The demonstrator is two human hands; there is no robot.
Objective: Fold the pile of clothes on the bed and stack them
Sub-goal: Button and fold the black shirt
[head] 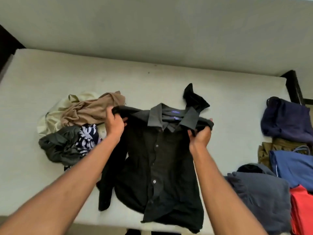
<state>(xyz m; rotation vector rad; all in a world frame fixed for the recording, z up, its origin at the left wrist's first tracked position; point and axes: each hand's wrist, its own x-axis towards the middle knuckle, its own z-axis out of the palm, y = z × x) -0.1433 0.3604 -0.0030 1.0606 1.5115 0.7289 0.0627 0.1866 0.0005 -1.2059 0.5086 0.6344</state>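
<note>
A dark grey button-up shirt (157,167) hangs front side up over the middle of the bed (50,78), its collar away from me. My left hand (114,126) grips its left shoulder, and my right hand (200,135) grips its right shoulder. One sleeve sticks up behind the collar; the other trails down at the left. The shirt's hem reaches the bed's near edge. The unfolded pile (76,121) lies to the left: a tan garment, a cream one, a dark grey one and a navy floral one.
Folded clothes sit along the right side: a navy piece (286,121), an olive piece (265,153), a blue piece (293,168), a grey-blue piece (264,200) and a red piece (303,209). A grey wall runs behind the bed. A dark bedpost (293,87) stands at the far right.
</note>
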